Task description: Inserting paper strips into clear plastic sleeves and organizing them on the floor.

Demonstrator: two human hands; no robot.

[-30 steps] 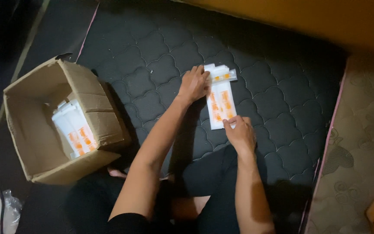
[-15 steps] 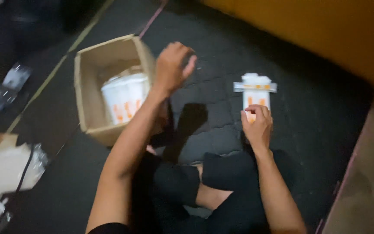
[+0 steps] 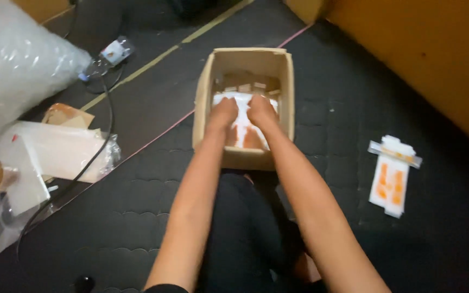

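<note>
From the head view, the cardboard box (image 3: 243,103) stands open on the dark quilted mat (image 3: 137,217), straight ahead of the person's knees. Both hands are down inside it: the left hand (image 3: 223,115) and the right hand (image 3: 261,110) lie side by side on the stack of white packets with orange marks (image 3: 242,133) that fills the near half of the box. The fingers curl down over the stack and out of sight, so I cannot tell whether they are clenched on a packet or only resting on it.

To lift cleanly, it seems best to pinch the top packet by its two long edges, keep it flat, and clear the near wall of the box before swinging sideways.

Right of the box, well apart, two like packets (image 3: 393,174) lie crossed on the mat. Left of the box lie clear plastic bags (image 3: 55,149) and a black cable (image 3: 90,163).
</note>
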